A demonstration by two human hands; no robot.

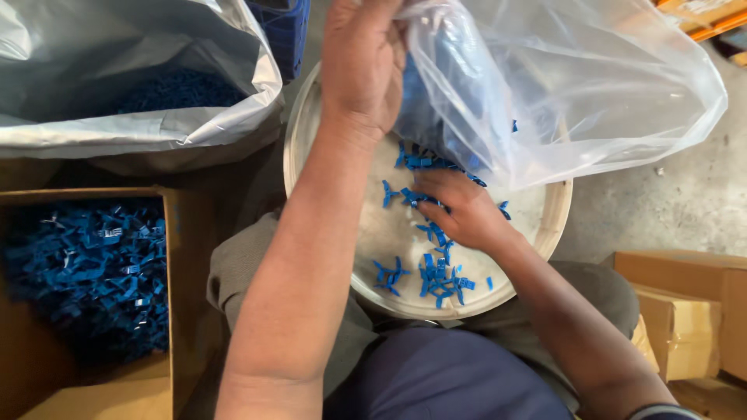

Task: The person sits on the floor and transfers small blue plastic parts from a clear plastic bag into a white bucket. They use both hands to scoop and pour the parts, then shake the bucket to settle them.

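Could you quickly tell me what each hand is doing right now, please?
Left hand: closed, gripping the clear plastic bag.
Right hand: cupped over blue plastic pieces in the round tray.

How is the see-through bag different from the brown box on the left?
The clear plastic bag is soft, crumpled and see-through; the cardboard box is stiff, brown and square-edged. The left hand holds the bag up over the round tray, while the box sits low beside the person, untouched. The right hand gathers pieces at the bag's mouth. Both hold small blue plastic pieces.
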